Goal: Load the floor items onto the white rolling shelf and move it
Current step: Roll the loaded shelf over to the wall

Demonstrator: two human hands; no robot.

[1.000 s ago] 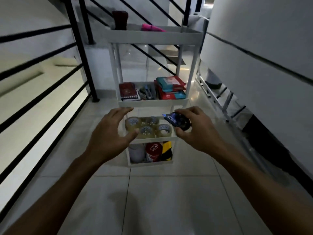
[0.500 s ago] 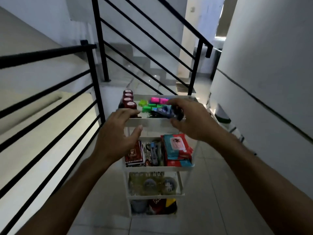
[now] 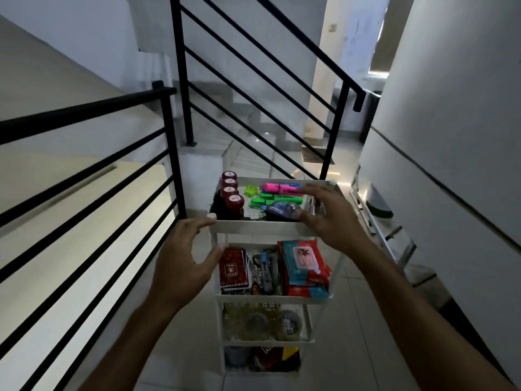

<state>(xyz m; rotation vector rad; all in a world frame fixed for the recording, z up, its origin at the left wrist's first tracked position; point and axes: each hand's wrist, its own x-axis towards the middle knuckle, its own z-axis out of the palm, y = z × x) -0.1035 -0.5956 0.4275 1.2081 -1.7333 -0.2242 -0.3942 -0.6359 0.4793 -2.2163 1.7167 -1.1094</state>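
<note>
The white rolling shelf point(image 3: 253, 225) stands straight ahead on the tiled floor, with several tiers. Its top tray holds several dark red jars point(image 3: 232, 191), green and pink markers point(image 3: 277, 190) and a blue correction-tape dispenser point(image 3: 282, 210). My right hand point(image 3: 327, 214) hovers over the tray's right side with fingers spread, just off the dispenser, which lies in the tray. My left hand point(image 3: 184, 261) is open beside the shelf's left front post, fingertips at the top tray's corner. Lower tiers carry a red booklet point(image 3: 234, 268), red-teal packs point(image 3: 306, 266) and tape rolls point(image 3: 262, 320).
A black railing point(image 3: 166, 153) runs along the left, close to the shelf, with a stairwell beyond it. Stairs rise behind the shelf. A white wall point(image 3: 451, 136) closes the right side, with a metal rack point(image 3: 394, 235) at its foot. Tiled floor lies between the shelf and the rack.
My right hand lifted the blue dispenser from the lower tier to the top tray and let it go there. My left hand rose to the top tray's left corner. The view tilted upward.
</note>
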